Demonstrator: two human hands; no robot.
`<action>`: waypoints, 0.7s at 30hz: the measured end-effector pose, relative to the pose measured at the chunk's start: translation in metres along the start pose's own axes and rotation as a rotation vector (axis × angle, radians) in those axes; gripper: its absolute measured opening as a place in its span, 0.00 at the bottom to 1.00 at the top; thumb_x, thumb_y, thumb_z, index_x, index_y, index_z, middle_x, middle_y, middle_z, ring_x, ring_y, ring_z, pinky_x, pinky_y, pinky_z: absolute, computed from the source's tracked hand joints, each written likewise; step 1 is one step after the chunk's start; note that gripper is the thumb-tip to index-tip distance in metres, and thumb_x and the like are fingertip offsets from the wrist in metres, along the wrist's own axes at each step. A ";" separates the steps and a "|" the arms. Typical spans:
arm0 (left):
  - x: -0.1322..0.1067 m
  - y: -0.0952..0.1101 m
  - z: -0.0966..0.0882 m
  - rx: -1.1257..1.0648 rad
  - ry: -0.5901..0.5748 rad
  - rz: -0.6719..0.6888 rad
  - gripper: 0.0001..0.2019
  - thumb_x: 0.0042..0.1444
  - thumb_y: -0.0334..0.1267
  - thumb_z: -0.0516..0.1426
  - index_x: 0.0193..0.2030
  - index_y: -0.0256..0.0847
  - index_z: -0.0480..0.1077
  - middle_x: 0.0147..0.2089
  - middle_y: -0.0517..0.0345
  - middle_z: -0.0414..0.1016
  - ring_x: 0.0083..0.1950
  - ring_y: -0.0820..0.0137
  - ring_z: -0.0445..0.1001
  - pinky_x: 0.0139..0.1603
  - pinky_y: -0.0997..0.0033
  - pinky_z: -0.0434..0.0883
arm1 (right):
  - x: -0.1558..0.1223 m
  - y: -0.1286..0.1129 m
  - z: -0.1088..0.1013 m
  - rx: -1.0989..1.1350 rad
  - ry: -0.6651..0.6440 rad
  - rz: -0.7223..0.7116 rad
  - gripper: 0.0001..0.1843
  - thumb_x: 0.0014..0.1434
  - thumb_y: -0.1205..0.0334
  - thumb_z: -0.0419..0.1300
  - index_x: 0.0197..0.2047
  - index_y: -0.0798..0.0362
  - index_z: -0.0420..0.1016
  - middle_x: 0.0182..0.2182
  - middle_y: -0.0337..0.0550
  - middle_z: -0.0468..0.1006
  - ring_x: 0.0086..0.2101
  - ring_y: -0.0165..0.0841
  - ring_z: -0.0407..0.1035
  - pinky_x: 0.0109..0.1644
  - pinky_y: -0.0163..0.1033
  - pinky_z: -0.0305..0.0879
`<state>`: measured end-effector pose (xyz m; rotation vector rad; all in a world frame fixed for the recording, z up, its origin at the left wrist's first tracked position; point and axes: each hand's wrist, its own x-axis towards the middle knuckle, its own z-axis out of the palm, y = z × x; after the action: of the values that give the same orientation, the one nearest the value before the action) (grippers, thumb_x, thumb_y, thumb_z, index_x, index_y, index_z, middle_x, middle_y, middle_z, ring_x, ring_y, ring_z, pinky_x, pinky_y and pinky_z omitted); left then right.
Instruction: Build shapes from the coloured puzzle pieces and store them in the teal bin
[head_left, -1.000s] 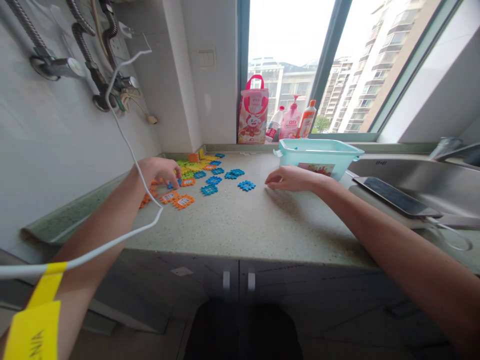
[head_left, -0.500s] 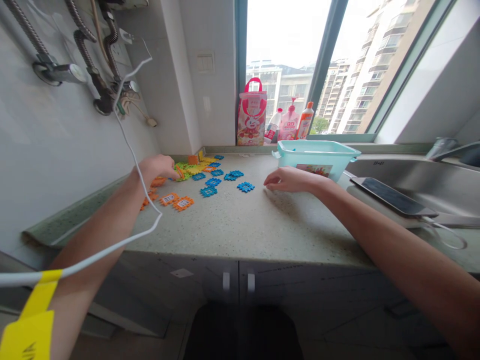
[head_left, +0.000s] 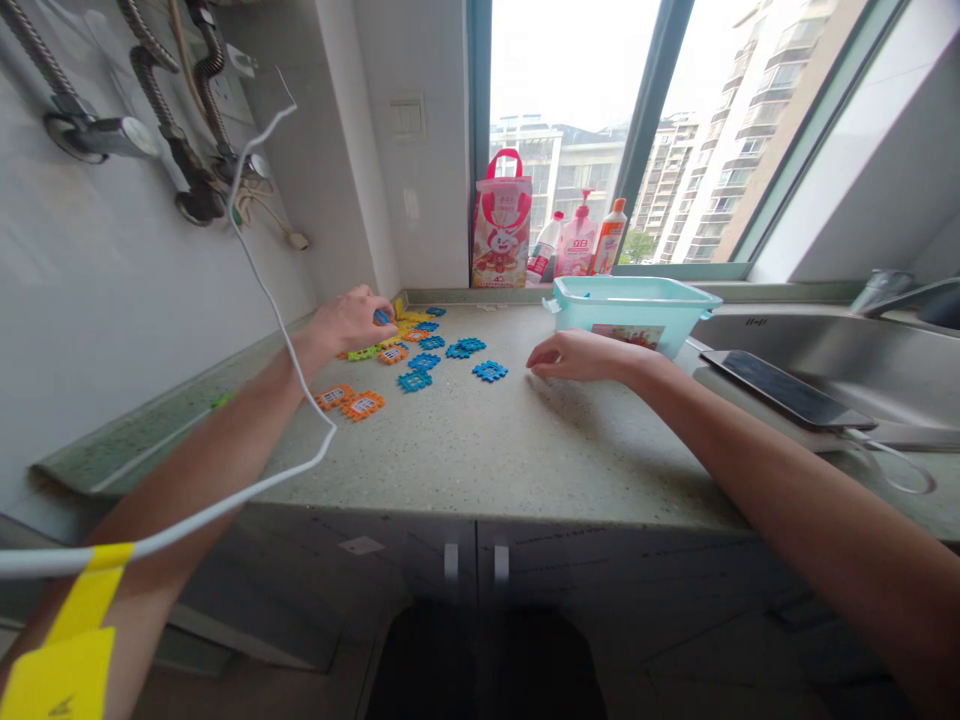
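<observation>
At the left of the counter, my left hand (head_left: 349, 325) is closed, its fingers and thumb pinching a blue interlocking tile (head_left: 382, 317) just above the pile. Under and behind it lie yellow tiles (head_left: 412, 319), with green tiles (head_left: 364, 353) partly hidden by the hand. Two orange tiles with printed labels (head_left: 364, 405) lie closer to me. Several blue tiles (head_left: 415, 381) spread to the right, and a single blue tile (head_left: 490, 371) sits nearest my right hand (head_left: 574, 358). That hand rests on the counter, empty, with loosely bent fingers slightly apart.
A light-blue plastic bin (head_left: 637, 300) stands behind my right hand. A phone (head_left: 787, 388) on a cable lies beside the steel sink (head_left: 825, 345). A white cable (head_left: 285, 470) crosses over my left arm. A pink bag (head_left: 501, 235) and bottles (head_left: 576, 242) line the windowsill.
My left hand has moved right and lifted slightly, now with a blue tile between its fingers. Some orange tiles at the left no longer show. The right hand stays in place.
</observation>
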<state>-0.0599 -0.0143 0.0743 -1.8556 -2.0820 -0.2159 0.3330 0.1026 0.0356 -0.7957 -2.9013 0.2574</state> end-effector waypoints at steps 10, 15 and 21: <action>0.013 0.005 0.053 -0.052 -0.162 0.220 0.25 0.68 0.51 0.51 0.63 0.44 0.77 0.63 0.50 0.79 0.62 0.58 0.76 0.63 0.65 0.70 | 0.000 -0.001 0.000 0.017 -0.005 0.010 0.16 0.64 0.64 0.62 0.52 0.50 0.87 0.45 0.42 0.88 0.41 0.37 0.81 0.43 0.37 0.71; 0.016 -0.008 0.051 0.120 -0.168 0.156 0.30 0.59 0.49 0.58 0.67 0.44 0.75 0.64 0.47 0.77 0.63 0.55 0.75 0.63 0.64 0.71 | 0.000 -0.001 0.000 0.002 0.004 -0.011 0.15 0.65 0.63 0.62 0.51 0.50 0.87 0.44 0.42 0.88 0.40 0.37 0.81 0.42 0.37 0.70; 0.015 -0.010 0.044 0.208 -0.203 0.182 0.23 0.53 0.39 0.60 0.55 0.50 0.84 0.60 0.52 0.81 0.59 0.55 0.77 0.58 0.62 0.73 | 0.000 0.000 0.000 -0.021 0.000 -0.015 0.15 0.66 0.62 0.62 0.51 0.50 0.87 0.44 0.42 0.88 0.40 0.37 0.81 0.41 0.38 0.70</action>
<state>-0.0782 0.0127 0.0394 -1.9905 -1.9575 0.2344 0.3328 0.1026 0.0356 -0.7763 -2.9133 0.2256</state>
